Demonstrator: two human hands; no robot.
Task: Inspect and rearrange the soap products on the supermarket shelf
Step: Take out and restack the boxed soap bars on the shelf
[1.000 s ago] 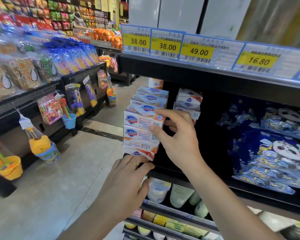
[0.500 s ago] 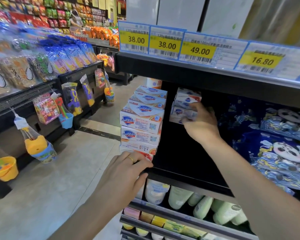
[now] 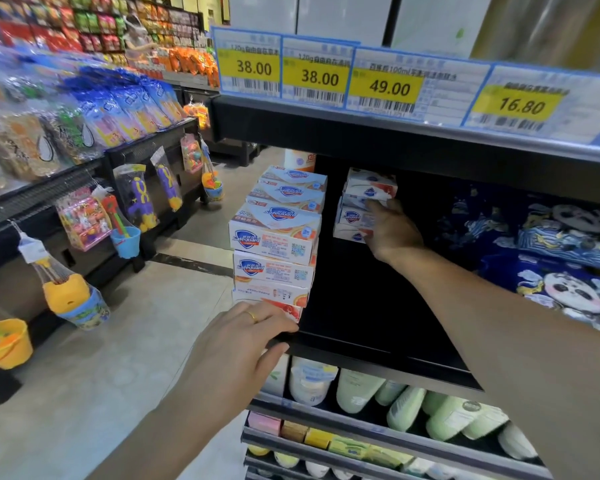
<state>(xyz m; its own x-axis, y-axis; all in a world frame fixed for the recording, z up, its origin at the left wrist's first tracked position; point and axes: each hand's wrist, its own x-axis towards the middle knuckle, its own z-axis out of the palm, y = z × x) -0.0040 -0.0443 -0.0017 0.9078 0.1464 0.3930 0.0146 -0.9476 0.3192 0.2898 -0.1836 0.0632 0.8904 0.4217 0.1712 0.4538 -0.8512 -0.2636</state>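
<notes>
Bright, even store light from overhead. Shelf recess (image 3: 368, 299) v. dark, detail lost at the back. Glare on snack bags (image 3: 84, 109) at left. Wide-angle bend at edges; price tags (image 3: 385, 81) curve. Slight soft blur at far left and bottom.

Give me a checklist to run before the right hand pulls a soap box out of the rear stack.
1. Right hand has hold of the rear soap stack: cannot tell; it reaches the boxes, but its fingers are hidden.
2. Left hand steadies the front soap stack: ok, fingers rest at its bottom box.
3. Front stack is straight: not ok, boxes sit slightly offset at the shelf edge.
4. Rear stack is tidy: not ok, boxes lie skewed.
5. Free space between the stacks: ok, dark bare shelf shows there.
</notes>
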